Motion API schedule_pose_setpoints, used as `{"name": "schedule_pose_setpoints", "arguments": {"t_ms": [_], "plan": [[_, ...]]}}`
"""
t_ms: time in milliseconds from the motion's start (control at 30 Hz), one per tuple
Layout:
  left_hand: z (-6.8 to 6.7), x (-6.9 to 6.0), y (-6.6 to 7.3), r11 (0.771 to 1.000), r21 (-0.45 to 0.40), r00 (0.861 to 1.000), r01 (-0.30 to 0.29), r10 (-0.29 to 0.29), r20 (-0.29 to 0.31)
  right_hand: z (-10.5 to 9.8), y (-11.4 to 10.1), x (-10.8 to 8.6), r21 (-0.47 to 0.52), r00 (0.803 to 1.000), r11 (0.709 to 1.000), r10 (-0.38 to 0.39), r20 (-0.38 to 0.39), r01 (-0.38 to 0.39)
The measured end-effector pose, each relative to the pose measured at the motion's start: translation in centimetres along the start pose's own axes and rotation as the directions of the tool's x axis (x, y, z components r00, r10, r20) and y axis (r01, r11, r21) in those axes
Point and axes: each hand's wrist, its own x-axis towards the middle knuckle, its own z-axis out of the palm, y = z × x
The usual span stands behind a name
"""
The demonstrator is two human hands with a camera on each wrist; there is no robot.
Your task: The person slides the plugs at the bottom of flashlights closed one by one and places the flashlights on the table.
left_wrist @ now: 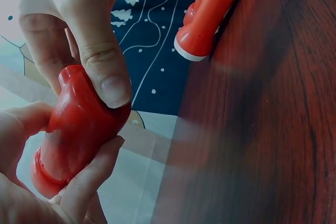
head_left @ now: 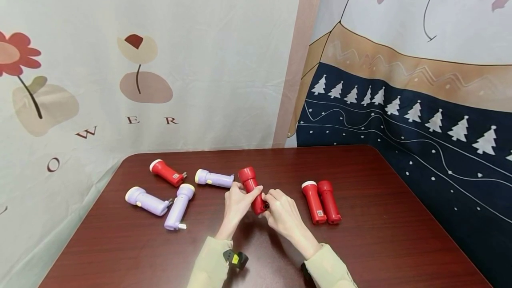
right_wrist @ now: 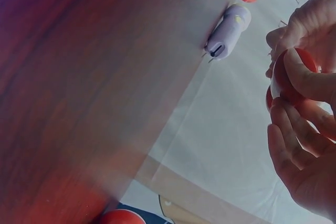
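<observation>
A red flashlight [head_left: 249, 180] is held in both hands above the middle of the table, its wide head pointing away from me. My left hand [head_left: 237, 202] grips its body, thumb on one side and fingers on the other. At the near end, my right hand [head_left: 285, 214] pinches the flashlight's tail, where something small and dark shows. In the left wrist view, the right thumb [left_wrist: 113, 85] presses on the tail of the red flashlight [left_wrist: 71, 124]. From the right wrist, fingers hide most of the flashlight [right_wrist: 283, 80].
Left on the brown table [head_left: 384, 252] lie a red flashlight [head_left: 168, 173] and three lilac flashlights [head_left: 150, 201], [head_left: 179, 208], [head_left: 216, 178], with metal prongs sticking out of some. Two red flashlights [head_left: 314, 203], [head_left: 329, 202] lie side by side at right. Printed curtains [head_left: 224, 57] hang behind.
</observation>
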Motion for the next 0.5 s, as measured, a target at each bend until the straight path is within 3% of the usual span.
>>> {"name": "schedule_pose_setpoints", "arguments": {"t_ms": [300, 500], "plan": [[0.02, 0.10, -0.19, 1.000, 0.021, 1.000, -0.011, 0.012, -0.004, 0.20, 0.07, 0.00, -0.018, 0.999, 1.000, -0.026, -0.032, 0.026], [0.20, 0.40, -0.28, 0.999, -0.039, 0.999, 0.025, -0.024, 0.039, 0.05, 0.13, -0.18, -0.020, 0.999, 1.000, 0.020, 0.043, -0.019]]}}
